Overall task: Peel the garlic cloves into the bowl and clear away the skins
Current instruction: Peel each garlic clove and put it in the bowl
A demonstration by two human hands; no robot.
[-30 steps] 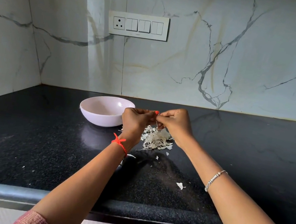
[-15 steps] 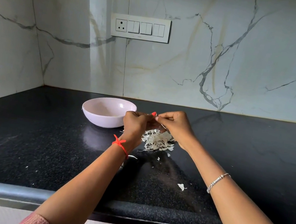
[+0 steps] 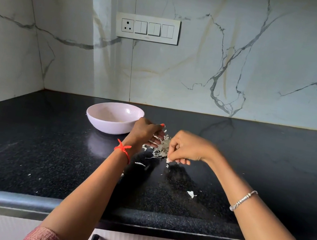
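Garlic piece (image 3: 168, 160) in right grip (image 3: 187, 147)

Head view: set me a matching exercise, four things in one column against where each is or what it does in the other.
1 bowl
2 skin pile
3 red thread
4 right hand

A pinches a white bit
B tied round the left wrist
C on the counter, left of the left hand
D on the counter, between both hands

Pairs: 1-C, 2-D, 3-B, 4-A
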